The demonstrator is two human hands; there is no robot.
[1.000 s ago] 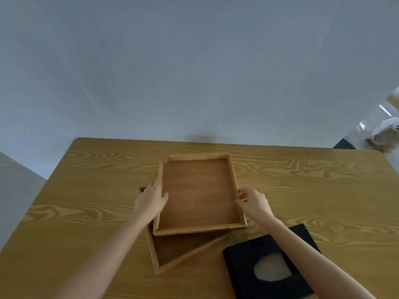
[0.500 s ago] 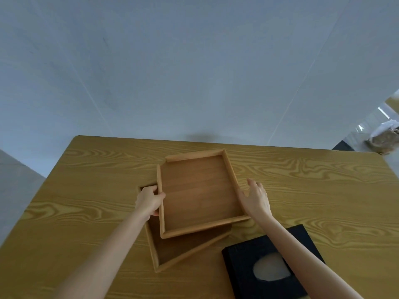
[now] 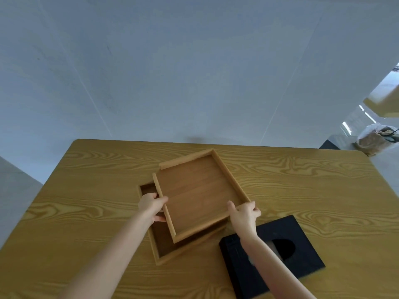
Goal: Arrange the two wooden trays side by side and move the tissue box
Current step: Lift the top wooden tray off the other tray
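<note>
Hands (image 3: pixel 245 214) grip upper tray (image 3: pixel 199 195) – angled far-right

Soft, even daylight fills the scene, moderately bright, with no hard glare. The grey wall (image 3: pixel 194 61) is flatly lit and slightly mottled. At the far right edge an opening (image 3: pixel 386 87) is blown out to near white, the brightest patch in view. The desk (image 3: pixel 302 180) has a faint sheen on its grain, and a dim smudge of shadow lies on the wall just above its far edge. The upper tray (image 3: pixel 194 190) casts a dark shadow into the lower tray (image 3: pixel 162 240) beneath it. The black box (image 3: pixel 302 238) loses nearly all detail. Wide-angle distortion bends the desk edges and stretches both forearms toward the bottom corners. Focus is slightly soft throughout.
</note>
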